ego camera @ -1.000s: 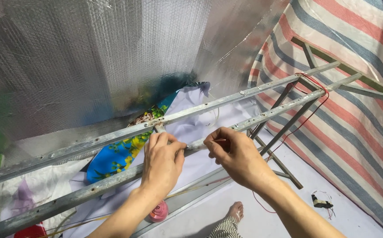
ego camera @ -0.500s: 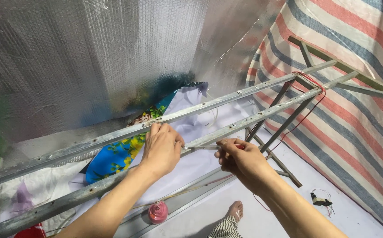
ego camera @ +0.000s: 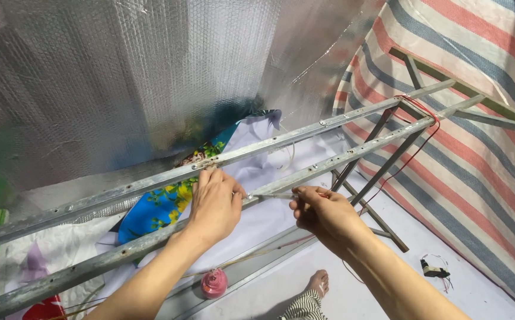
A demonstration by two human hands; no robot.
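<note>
A grey metal frame has two long perforated rails, a far rail (ego camera: pixel 328 123) and a near rail (ego camera: pixel 358 155), running from lower left to upper right. My left hand (ego camera: pixel 213 204) lies palm down over the near rail. Its fingertips reach the far rail and its thumb presses beside a screw. My right hand (ego camera: pixel 322 214) is just right of it, below the near rail. It pinches a thin pale strand (ego camera: pixel 274 195) stretched taut from the rail near my left thumb. A red cord (ego camera: pixel 416 108) is wound around the frame's right end.
Silver bubble-foil sheeting (ego camera: pixel 150 77) forms the back wall and a striped tarp (ego camera: pixel 482 166) hangs on the right. A colourful printed sheet (ego camera: pixel 156 207) lies under the frame. On the floor are a pink spool (ego camera: pixel 214 282), a bare foot (ego camera: pixel 316 283) and a small black part with wires (ego camera: pixel 434 269).
My right hand has moved right and down, away from my left hand, drawing the thin strand out. My left hand has slid slightly up along the rails.
</note>
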